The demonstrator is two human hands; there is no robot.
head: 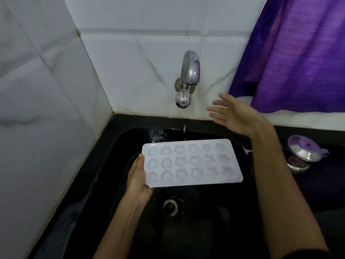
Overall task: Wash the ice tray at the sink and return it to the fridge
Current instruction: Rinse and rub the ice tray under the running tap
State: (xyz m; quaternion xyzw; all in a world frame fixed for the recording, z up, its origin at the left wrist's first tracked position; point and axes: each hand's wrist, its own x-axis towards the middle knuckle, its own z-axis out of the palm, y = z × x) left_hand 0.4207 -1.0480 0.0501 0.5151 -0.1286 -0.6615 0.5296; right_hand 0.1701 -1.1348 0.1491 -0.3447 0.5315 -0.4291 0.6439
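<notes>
A purple curtain (291, 53) hangs above a steel lidded pot (301, 154) on the counter.

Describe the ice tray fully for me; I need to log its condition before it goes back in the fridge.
The ice tray is a white, translucent, plastic-looking rectangle with rounded corners and a flat rim. It has three rows of six shaped moulds: hearts at its left end, rounded flower-like ones in the middle, stars at the right. It is held roughly level, cavities up, over the black sink, beneath the tap. The left hand grips its left short edge; nothing else touches it. A thin trickle falls near its far edge.
</notes>
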